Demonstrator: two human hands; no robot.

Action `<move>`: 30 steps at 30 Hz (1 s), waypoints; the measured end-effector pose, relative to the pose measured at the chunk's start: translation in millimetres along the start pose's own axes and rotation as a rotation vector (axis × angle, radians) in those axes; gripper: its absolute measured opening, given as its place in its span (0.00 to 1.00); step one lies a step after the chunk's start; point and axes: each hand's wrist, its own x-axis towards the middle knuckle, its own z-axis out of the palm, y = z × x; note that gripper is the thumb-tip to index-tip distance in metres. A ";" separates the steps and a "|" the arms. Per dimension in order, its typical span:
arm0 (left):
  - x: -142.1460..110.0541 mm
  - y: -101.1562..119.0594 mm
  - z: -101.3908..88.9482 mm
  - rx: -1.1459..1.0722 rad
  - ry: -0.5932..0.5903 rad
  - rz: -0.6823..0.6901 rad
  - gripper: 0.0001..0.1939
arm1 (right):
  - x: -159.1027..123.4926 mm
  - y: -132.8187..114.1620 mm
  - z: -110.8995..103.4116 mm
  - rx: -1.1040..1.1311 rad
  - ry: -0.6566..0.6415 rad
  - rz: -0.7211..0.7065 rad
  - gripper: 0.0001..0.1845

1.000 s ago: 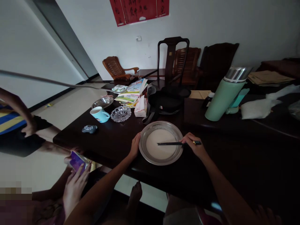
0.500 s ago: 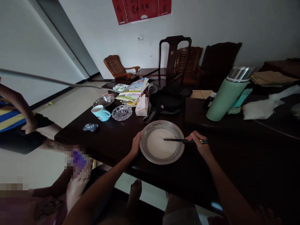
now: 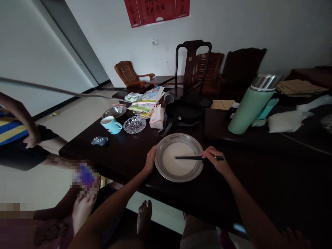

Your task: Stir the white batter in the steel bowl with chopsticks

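Note:
A round metal bowl (image 3: 158, 166) stands on the dark table, with a milky white liquid (image 3: 178, 166) in it. My left hand (image 3: 150, 159) grips the bowl's left rim, its thumb side hidden against the wall. Dark chopsticks (image 3: 188, 157) are pinched in the fingers of my right hand (image 3: 214, 159), just beyond the bowl's right rim. They lie nearly level over the bowl, and their tips reach the liquid near its middle.
Beyond the bowl are a tissue box (image 3: 157, 117), a glass dish (image 3: 135, 125), a blue mug (image 3: 111, 125), booklets (image 3: 147, 100) and a black bag (image 3: 185, 112). A green flask (image 3: 250, 107) and a white bag (image 3: 284, 121) stand right. Other people (image 3: 15, 128) are at the left.
My right hand has moved left toward the bowl, carrying the chopsticks, whose tips have shifted left and slightly down in the liquid. The left hand keeps its place on the rim.

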 end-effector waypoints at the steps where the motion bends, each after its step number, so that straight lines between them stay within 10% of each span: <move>1: 0.3 -0.2 -0.2 0.006 0.002 -0.001 0.25 | 0.1 0.1 0.1 -0.013 0.010 -0.003 0.18; 30: -0.9 2.0 1.3 0.023 0.025 -0.023 0.26 | 0.0 2.6 0.8 -0.010 0.009 0.015 0.18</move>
